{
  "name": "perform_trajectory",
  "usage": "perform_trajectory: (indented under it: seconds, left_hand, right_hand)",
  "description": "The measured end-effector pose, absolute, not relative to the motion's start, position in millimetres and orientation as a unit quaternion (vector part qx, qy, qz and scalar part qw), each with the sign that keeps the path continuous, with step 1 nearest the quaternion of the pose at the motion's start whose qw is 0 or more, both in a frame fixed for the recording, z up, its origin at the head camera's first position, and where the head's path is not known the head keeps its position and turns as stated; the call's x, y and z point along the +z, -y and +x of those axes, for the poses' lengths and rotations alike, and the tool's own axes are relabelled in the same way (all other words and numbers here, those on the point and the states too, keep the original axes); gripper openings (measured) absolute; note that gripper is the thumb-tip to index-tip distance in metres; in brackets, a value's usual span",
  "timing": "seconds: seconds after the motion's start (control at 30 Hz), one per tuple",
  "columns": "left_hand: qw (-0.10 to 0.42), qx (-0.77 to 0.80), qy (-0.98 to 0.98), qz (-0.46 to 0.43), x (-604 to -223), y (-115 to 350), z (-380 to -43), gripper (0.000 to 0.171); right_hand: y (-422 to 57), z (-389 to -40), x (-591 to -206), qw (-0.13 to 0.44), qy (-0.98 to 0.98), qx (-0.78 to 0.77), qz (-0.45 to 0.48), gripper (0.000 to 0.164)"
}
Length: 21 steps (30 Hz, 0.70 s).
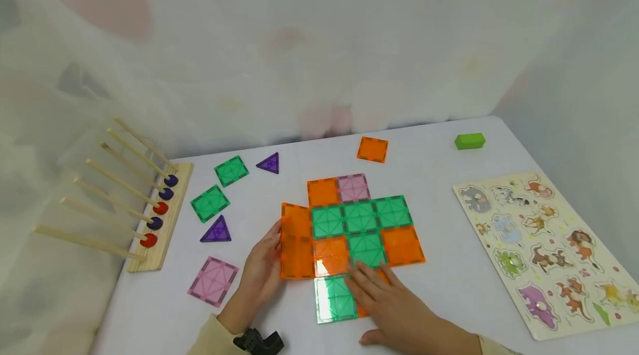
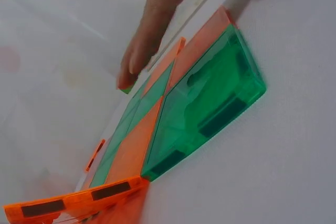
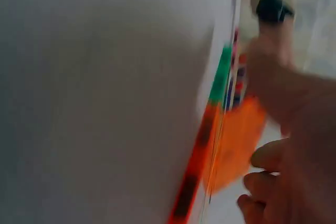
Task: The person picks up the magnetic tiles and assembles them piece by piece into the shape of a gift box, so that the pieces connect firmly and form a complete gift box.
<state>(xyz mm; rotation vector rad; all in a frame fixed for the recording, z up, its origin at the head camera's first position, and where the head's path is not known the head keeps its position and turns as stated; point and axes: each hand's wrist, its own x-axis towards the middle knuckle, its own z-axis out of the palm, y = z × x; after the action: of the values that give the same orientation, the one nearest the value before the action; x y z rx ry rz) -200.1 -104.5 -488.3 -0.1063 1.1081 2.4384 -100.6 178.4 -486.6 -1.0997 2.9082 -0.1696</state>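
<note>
A flat cross-like patch of translucent magnetic tiles lies on the white table, with green tiles (image 1: 358, 217), orange tiles (image 1: 403, 246) and a pink tile (image 1: 353, 187) set edge to edge. Along its left side, two orange tiles (image 1: 297, 256) tilt up from the patch; their raised edge also shows in the left wrist view. My left hand (image 1: 263, 266) is at their outer side, fingers touching it from behind and partly hidden. My right hand (image 1: 394, 305) spreads palm down over the near right tiles, its straight fingertips resting at a green tile (image 1: 366, 248) and covering part of an orange one.
Loose at the left are two green tiles (image 1: 210, 203), two purple triangles (image 1: 217, 229) and a pink square tile (image 1: 213, 281). Beyond them stands a wooden peg rack (image 1: 175, 199) with beads. An orange tile (image 1: 372, 150), green block (image 1: 470, 141) and animal puzzle board (image 1: 544, 255) lie farther off.
</note>
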Motion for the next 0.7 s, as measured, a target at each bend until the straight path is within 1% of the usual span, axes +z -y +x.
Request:
perform_trajectory:
  seconds: [0.13,0.2,0.27,0.33,0.37,0.47,0.57,0.63,0.7]
  left_hand:
    - [0.249,0.881,-0.402,-0.017,-488.3,102.1,-196.8,0.058]
    - [0.252,0.880,-0.403,-0.005,-488.2,100.2,-195.6,0.058]
    - [0.253,0.878,-0.406,0.008,-487.8,98.9,-195.0,0.058]
    - [0.254,0.876,-0.409,0.020,-487.2,98.0,-194.9,0.059]
    - [0.255,0.875,-0.411,0.024,-486.8,97.6,-194.9,0.059]
    - [0.253,0.873,-0.416,0.029,-485.2,97.4,-195.2,0.060]
    - [0.249,0.874,-0.416,0.034,-483.5,96.5,-195.0,0.059]
    - [0.243,0.877,-0.415,0.030,-483.1,95.1,-194.9,0.058]
    - [0.235,0.879,-0.415,0.022,-483.3,93.0,-194.7,0.056]
  right_hand:
    - [-167.2,-99.1,-492.3,-0.027,-0.887,0.038,-0.459,0.075]
    - [-164.6,-97.0,-492.9,-0.030,-0.858,0.069,-0.508,0.066]
    - [-163.5,-92.0,-494.7,-0.033,-0.827,0.074,-0.556,0.063]
    - [-164.1,-85.6,-497.8,-0.024,-0.804,0.068,-0.590,0.064]
    - [-165.4,-83.0,-500.1,-0.021,-0.797,0.057,-0.601,0.063]
    - [-171.4,-80.1,-504.3,-0.051,-0.792,0.059,-0.606,0.060]
    - [-178.5,-84.9,-501.9,-0.082,-0.796,0.098,-0.591,0.059]
    - [-182.2,-90.4,-497.8,-0.083,-0.794,0.128,-0.588,0.060]
    - [-184.7,-96.5,-493.8,-0.065,-0.787,0.152,-0.595,0.062]
